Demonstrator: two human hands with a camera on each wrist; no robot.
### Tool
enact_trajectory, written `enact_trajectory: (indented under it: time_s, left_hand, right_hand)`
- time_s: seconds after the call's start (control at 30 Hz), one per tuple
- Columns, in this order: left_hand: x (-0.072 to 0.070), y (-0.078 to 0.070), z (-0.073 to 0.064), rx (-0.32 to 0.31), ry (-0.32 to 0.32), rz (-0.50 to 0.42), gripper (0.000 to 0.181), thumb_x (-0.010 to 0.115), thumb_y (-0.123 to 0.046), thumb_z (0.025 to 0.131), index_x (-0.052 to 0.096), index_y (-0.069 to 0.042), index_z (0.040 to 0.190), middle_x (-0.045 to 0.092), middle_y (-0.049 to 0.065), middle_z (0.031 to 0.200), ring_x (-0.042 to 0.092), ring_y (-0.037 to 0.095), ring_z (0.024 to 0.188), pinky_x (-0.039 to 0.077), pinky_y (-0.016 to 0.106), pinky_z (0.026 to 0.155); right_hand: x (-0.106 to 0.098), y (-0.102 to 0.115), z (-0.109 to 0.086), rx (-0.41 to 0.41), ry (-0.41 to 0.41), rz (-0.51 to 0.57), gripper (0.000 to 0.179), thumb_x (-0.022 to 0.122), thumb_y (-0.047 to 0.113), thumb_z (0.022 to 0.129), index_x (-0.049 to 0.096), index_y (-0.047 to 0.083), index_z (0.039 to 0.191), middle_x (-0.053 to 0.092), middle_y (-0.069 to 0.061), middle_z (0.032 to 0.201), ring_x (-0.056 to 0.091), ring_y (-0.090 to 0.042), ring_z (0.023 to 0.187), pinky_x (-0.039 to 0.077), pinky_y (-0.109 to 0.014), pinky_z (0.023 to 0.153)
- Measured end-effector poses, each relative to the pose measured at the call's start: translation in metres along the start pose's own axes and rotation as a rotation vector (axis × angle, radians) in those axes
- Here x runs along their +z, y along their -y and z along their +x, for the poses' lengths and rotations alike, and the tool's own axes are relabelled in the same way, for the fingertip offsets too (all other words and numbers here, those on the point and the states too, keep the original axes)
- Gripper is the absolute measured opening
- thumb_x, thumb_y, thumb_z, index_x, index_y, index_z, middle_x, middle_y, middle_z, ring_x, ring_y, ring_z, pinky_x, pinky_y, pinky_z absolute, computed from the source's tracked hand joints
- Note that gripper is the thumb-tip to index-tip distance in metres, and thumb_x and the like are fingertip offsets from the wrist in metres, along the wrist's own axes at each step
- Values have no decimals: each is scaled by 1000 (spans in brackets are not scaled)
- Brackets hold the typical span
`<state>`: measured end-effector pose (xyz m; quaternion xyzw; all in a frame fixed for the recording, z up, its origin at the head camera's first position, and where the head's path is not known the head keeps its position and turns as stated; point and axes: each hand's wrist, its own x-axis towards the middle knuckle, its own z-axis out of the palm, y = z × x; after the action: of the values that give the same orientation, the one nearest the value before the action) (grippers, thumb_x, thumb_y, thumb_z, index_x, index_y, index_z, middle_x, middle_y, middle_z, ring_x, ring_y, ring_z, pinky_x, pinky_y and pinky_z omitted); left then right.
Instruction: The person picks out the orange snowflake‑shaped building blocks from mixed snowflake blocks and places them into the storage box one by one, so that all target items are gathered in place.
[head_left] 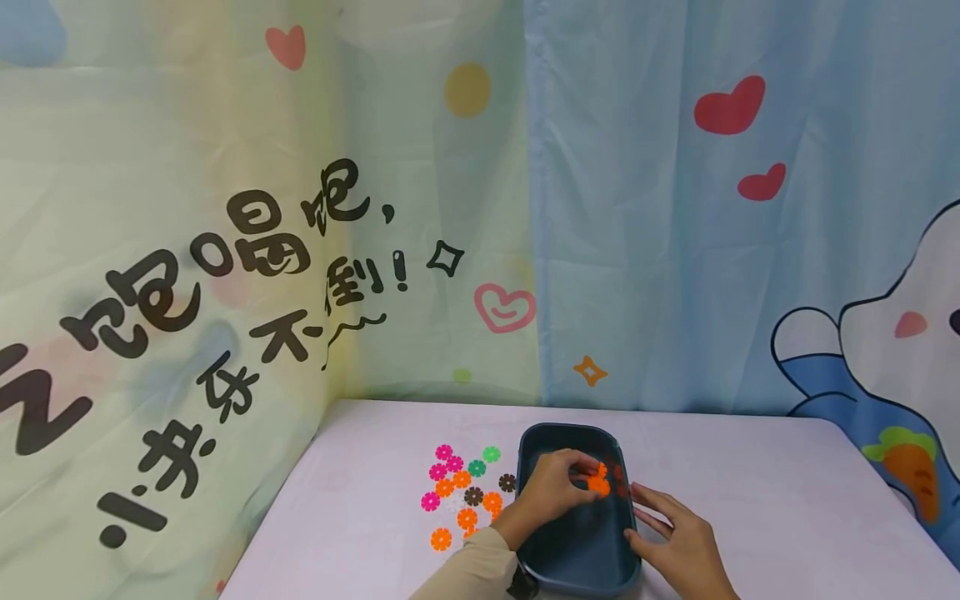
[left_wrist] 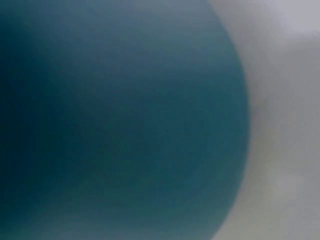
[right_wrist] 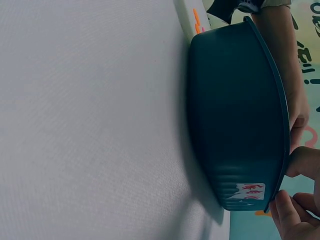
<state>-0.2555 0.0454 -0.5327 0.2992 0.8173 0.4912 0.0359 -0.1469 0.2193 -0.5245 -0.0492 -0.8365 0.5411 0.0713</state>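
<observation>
A small pair, or perhaps a cluster, of bright orange, notched, disc-shaped pieces (head_left: 599,483) is at the fingertips of the person's left hand (head_left: 555,487), which pinches them between thumb and fingers over the right half of a deep, dark blue-green, round-cornered tray (head_left: 581,560). How far above the tray's floor they are cannot be told. The grip seems to take only their edges, so one could slip out if the fingers shift; if they are joined, uneven pressure might part them. They are near the tray's right wall, and a careless sideways move could knock them against it.

The right hand (head_left: 678,537) has its fingers loosely extended, thumb and fingertips touching the tray's right rim without plainly wrapping it. A light touch like that may steady the tray, but a hard push could slide it left over the pale pinkish tabletop (head_left: 750,475).

A black wrist-worn device (head_left: 522,585) sits close by the tray's near left corner; the left wrist view is filled with blurred blue-green, so it could catch the rim and tilt the tray.

Left of the tray are loose pink, orange, green and dark brown notched discs (head_left: 473,497). One dark brown disc (head_left: 507,482) is just beside the wall and could be trapped if the tray moved. The beige sleeve (head_left: 476,567) reaches in near the closest orange ones and might sweep them aside.
</observation>
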Motion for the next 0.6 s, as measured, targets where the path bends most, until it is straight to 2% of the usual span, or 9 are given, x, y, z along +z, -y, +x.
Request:
enact_trajectory:
  time_s: [0.33,0.6]
  left_hand:
    - [8,6,0,-52,51,29,37,84,-2,73,71,-4,108,68,-5,100,63,-3,82,51,12,72]
    - [14,7,-1,-75,119,183,36,83,-5,74,71,-10,108,66,-8,98,59,-5,80,50,11,71]
  right_hand:
    - [-3,-1,0,-46,-5,29,67,79,-5,75,53,0,136,55,-18,133,61,-32,113,54,-29,83]
    - [-2,-1,0,-9,0,19,67,80,-2,75,53,0,137,55,-19,134,59,-33,116,54,-30,85]
